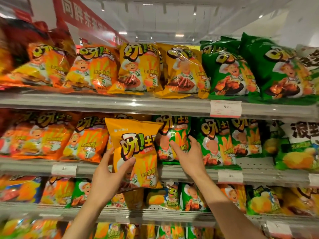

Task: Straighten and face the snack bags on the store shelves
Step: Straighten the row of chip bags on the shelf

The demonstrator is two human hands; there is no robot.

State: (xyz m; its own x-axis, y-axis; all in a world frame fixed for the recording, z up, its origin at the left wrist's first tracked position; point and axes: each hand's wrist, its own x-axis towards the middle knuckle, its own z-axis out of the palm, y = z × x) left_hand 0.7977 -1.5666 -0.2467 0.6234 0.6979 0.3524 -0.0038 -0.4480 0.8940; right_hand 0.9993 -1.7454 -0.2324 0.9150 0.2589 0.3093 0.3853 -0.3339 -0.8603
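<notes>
A yellow snack bag (133, 152) stands out in front of the second shelf (189, 175), upright, tilted slightly, printed face forward — puffy, with bold lettering and a cartoon chef. Just to its right a green bag (174, 140) of the same brand stands on that shelf, face forward. Orange bags (86, 138) fill the row to the left, more green ones (217, 142) to the right. On the top shelf (120, 104), orange, yellow and green bags lean back — some askew.
</notes>
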